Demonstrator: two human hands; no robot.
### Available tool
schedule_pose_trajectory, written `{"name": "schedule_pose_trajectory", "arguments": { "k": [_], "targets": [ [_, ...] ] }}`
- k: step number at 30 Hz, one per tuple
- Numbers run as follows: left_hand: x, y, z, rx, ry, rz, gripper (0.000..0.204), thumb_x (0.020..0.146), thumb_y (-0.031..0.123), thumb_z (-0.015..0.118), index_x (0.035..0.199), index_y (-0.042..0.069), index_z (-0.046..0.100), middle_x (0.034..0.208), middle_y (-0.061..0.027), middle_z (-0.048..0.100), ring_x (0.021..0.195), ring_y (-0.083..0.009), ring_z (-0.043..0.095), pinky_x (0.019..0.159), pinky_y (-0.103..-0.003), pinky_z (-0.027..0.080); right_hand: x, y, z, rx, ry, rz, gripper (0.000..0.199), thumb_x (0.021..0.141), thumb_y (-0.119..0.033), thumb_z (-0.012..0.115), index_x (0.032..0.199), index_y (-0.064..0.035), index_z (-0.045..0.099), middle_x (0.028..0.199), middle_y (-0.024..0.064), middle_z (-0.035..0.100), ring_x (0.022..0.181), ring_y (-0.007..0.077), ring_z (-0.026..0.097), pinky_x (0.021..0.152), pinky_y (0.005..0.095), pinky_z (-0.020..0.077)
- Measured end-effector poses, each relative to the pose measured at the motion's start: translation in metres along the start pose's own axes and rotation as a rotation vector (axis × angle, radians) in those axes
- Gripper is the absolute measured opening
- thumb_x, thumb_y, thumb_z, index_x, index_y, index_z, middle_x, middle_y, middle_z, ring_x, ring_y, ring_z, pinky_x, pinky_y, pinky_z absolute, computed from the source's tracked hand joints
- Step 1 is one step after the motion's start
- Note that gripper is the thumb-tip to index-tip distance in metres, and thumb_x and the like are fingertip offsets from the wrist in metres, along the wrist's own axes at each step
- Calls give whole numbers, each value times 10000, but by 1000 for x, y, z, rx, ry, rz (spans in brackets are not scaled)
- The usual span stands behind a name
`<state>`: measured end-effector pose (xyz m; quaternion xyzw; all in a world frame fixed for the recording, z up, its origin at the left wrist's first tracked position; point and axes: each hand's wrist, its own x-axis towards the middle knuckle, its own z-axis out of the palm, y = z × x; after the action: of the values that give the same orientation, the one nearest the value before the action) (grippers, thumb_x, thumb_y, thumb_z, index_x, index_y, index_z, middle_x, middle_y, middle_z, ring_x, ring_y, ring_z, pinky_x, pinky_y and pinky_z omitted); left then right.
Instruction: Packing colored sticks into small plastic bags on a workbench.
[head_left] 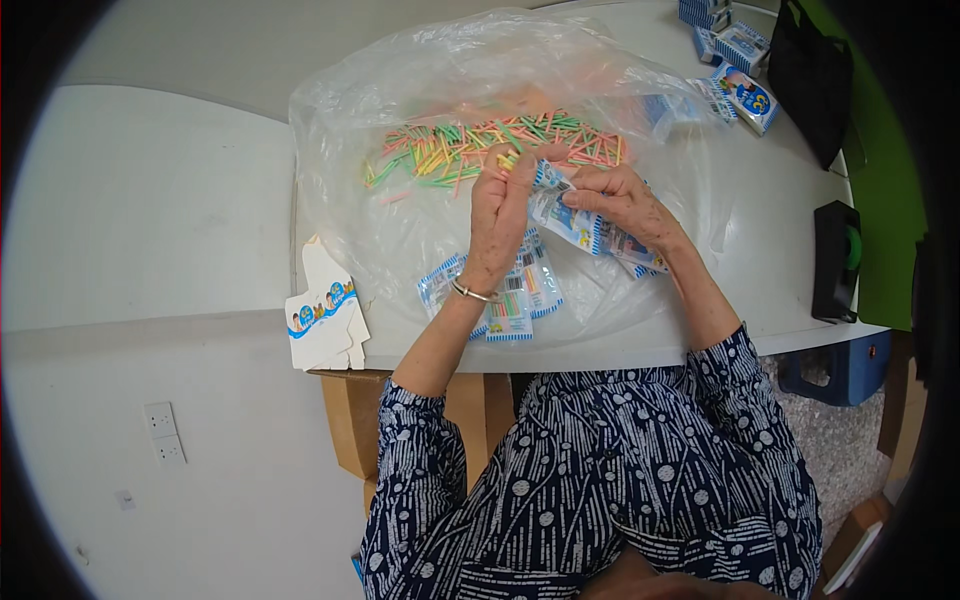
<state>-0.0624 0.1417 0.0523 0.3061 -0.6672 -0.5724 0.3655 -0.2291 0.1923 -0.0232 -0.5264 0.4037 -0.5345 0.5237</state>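
Note:
My left hand (500, 205) has its fingers pinched round a few thin pastel sticks (507, 160), yellow and green among them. Close beside it, my right hand (625, 203) grips a small clear plastic packet (568, 218) with blue-striped ends. The packet's upper end meets my left fingertips; whether the sticks reach inside it I cannot tell. Behind both hands lies a heap of loose pink, green and yellow sticks (450, 145). Filled packets (510, 305) are spread under my left wrist, and more packets (632, 250) lie below my right hand.
Crinkled clear plastic sheeting (350, 90) covers much of the white table (790, 200). Flat white printed cartons (328, 318) sit at the left front edge. At the far right are blue-and-white boxes (745, 95), a black bag (812, 85) and a black tape dispenser (836, 262).

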Motion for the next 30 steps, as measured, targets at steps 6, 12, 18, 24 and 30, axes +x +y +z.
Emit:
{"name": "schedule_pose_trajectory", "arguments": {
  "k": [6, 12, 18, 24, 30],
  "targets": [
    [0, -5, -13, -31, -162, 71, 320, 1008, 243, 435, 1231, 16, 464, 1137, -116, 607, 1026, -116, 554, 891, -264, 444, -2, -7, 2, 32, 33, 89, 206, 889, -181, 636, 908, 16, 693, 805, -18, 587, 751, 43, 506, 657, 206, 399],
    [8, 1, -21, 120, -103, 95, 426, 990, 254, 488, 1331, 23, 380, 1159, -124, 597, 1056, -110, 523, 873, -257, 431, -1, -12, 4, 60, 136, 14, 230, 905, -208, 618, 956, 3, 695, 843, -25, 595, 763, 27, 501, 655, 193, 395],
    [11, -8, -25, 413, -92, 151, 297, 933, 119, 564, 1204, 5, 517, 1128, -101, 612, 959, -120, 571, 813, -244, 466, 3, -6, 6, 82, 167, -30, 296, 904, -250, 621, 1058, -5, 681, 887, -6, 632, 823, 55, 540, 745, 206, 416],
    [18, -11, -23, 171, -109, 156, 305, 887, -17, 583, 1184, 10, 519, 1160, -75, 572, 1032, -127, 568, 838, -243, 492, 6, -7, 15, 190, 160, -9, 292, 875, -283, 650, 993, -21, 698, 780, -23, 606, 720, 43, 507, 634, 213, 398],
    [17, -4, -15, 100, -113, 99, 299, 821, 53, 671, 1094, 11, 557, 1038, -65, 616, 968, -133, 595, 805, -266, 488, 6, 1, 5, -50, 56, 137, 239, 854, -240, 687, 968, -31, 710, 714, -72, 593, 644, 13, 479, 567, 197, 354]
  ]
}}
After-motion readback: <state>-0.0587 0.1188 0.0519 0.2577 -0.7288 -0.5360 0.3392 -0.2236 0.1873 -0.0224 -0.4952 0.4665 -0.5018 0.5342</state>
